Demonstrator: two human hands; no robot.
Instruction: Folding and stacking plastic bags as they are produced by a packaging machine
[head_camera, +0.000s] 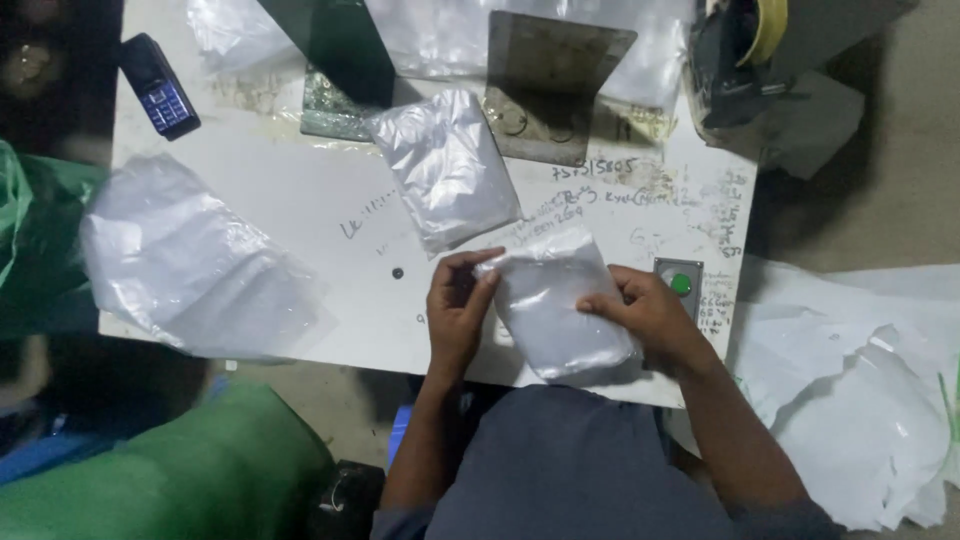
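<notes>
Head view, looking down on a white table (330, 215) with handwriting on its top. At the near edge both hands grip one flat white packet (560, 305), which lies tilted on the table between them. The left hand (458, 310) is closed on the packet's upper left corner, thumb and fingers pinching the plastic; the right hand (645, 312) is closed on its right side, fingers curled over the edge. Below the hands are the person's forearms and a grey garment (580, 460). Just beside the right hand, a small grey switch box with a green button (680, 284) sits at the table's right edge.

To the near left, off the table, a green bag (170, 470); to the near right, on the floor, a heap of white sheets (860, 400).

Mid-table, just beyond the held packet and apart from it, a second packet (447, 165) wrapped in clear plastic lies tilted. At the left edge a loose pile of clear plastic bags (190, 265) overhangs the table.

Farther back, a bent metal plate (550, 85) stands with its foot flat on the table, right behind the second packet. More clear plastic (440, 35) lies behind it. At the far left corner, a dark keypad phone (160, 87) lies flat. At the far right, a dark device carrying a roll of yellowish tape (770, 28); its details cannot be told
</notes>
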